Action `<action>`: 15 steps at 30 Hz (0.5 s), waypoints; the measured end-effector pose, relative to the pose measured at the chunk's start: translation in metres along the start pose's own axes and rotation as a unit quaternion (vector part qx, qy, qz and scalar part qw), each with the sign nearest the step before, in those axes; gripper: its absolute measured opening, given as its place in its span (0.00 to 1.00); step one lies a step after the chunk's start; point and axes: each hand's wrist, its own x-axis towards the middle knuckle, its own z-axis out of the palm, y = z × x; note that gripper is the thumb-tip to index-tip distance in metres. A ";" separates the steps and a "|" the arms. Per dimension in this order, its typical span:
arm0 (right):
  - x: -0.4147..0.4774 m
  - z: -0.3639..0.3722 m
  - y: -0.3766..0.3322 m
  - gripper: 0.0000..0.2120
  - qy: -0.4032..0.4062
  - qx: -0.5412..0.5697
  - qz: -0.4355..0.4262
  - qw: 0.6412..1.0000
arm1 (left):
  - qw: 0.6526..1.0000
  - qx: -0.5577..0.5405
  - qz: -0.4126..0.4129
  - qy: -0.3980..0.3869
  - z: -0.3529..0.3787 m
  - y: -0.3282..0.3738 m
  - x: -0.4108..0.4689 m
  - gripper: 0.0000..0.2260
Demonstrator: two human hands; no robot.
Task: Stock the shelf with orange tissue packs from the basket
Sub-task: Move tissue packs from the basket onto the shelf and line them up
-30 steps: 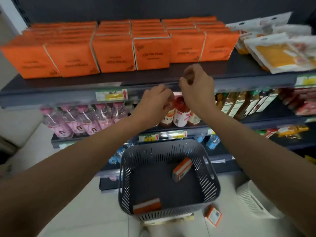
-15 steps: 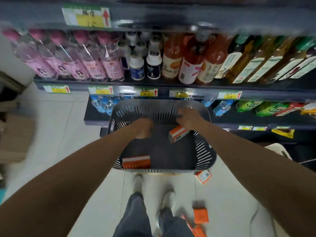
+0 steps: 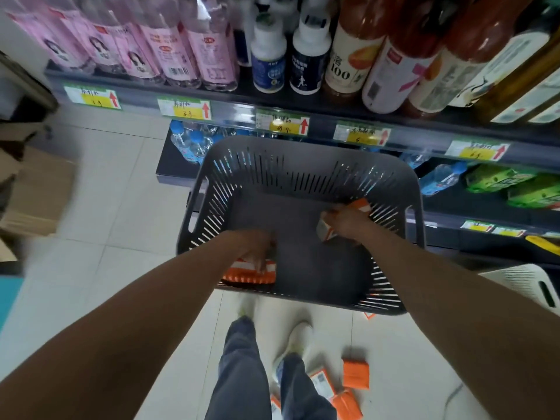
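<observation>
A dark grey slotted basket (image 3: 306, 165) stands on the floor in front of the shelving. Both my hands are inside it. My left hand (image 3: 257, 247) rests on an orange tissue pack (image 3: 251, 274) lying at the basket's near left corner, fingers curling over its top. My right hand (image 3: 342, 222) grips a second orange tissue pack (image 3: 360, 206) against the basket's right wall. The top shelf with the stocked orange packs is out of view.
Several orange packs (image 3: 355, 374) lie loose on the tiled floor by my feet. Shelves of pink bottles (image 3: 157, 40) and juice bottles (image 3: 391, 65) rise behind the basket. A white basket (image 3: 527, 286) stands at right, cardboard boxes (image 3: 36, 189) at left.
My hands dropped from the top shelf edge into the basket. The view tilted down. The left hand has moved back onto the near pack and the right has closed round the other pack.
</observation>
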 end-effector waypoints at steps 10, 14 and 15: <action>-0.017 -0.016 -0.004 0.23 0.009 0.053 -0.011 0.998 | 0.998 -0.066 0.009 0.003 0.002 -0.009 0.006 0.13; -0.031 -0.030 -0.009 0.12 -0.002 0.119 -0.035 0.992 | 0.999 -0.025 0.020 0.024 -0.005 -0.004 -0.019 0.22; -0.035 -0.034 -0.010 0.09 -0.006 0.125 -0.041 0.991 | 0.998 -0.015 0.025 0.058 -0.007 -0.004 -0.022 0.22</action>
